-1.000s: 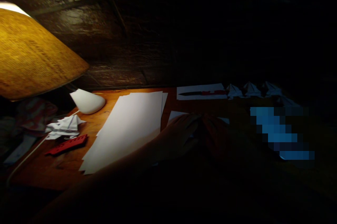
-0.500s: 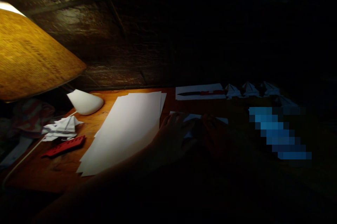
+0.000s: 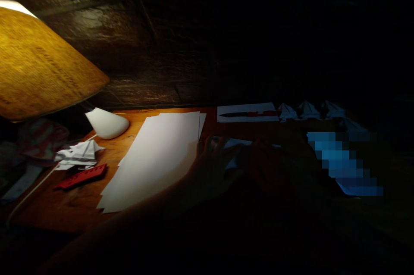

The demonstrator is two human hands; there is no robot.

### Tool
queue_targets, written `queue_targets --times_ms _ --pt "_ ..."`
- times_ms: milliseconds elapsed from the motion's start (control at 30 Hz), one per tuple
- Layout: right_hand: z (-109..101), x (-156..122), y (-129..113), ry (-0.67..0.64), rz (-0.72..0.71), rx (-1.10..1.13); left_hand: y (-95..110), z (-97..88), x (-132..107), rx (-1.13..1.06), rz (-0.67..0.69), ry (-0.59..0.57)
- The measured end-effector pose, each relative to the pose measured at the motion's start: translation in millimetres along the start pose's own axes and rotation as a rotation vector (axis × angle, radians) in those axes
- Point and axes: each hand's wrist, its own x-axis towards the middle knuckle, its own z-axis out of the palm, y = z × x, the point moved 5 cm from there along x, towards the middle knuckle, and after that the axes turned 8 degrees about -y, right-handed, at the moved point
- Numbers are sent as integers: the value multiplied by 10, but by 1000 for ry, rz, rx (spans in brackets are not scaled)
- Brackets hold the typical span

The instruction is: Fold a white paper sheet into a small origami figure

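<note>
Deep shadow covers both of my hands. A white sheet of paper [image 3: 237, 142] lies on the table under them, its far edge and a pale patch between the hands showing. My left hand [image 3: 215, 163] grips its left part, fingers bent over the far left corner and thumb toward the near side. On the sheet's right part rests my right hand [image 3: 263, 160], too dark for its fingers to be made out. Just left of my left hand is a stack of white paper [image 3: 158, 150]. The near side of the held sheet is hidden in darkness.
A knife [image 3: 246, 114] lies on a paper strip [image 3: 244, 107] by the wall, beside several folded paper shapes [image 3: 309, 110]. At left are a lamp [image 3: 48, 64], crumpled paper [image 3: 80, 154] and a red knife sheath-like object [image 3: 82, 176]. A pixelated blue rectangle [image 3: 344, 165] glows at right.
My left hand's fingers have lifted and bent more at the sheet's far left corner. My right hand stays on the sheet. The whole view has shifted slightly.
</note>
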Motion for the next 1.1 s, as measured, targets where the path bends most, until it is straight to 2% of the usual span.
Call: queue_targets --times_ms 100,467,767,900,1100 --pt "-17 -2 12 -31 32 -43 -6 8 0 -1 -3 -11" --pt "169 -40 128 43 182 -90 -20 33 13 -7 15 -9" --pt "188 -53 155 90 150 -40 -30 46 11 -7 17 -22" --pt "157 -64 150 102 136 -73 -49 77 5 -28 43 -9" --pt "-26 -46 109 83 124 -70 -56 114 33 -100 131 5"
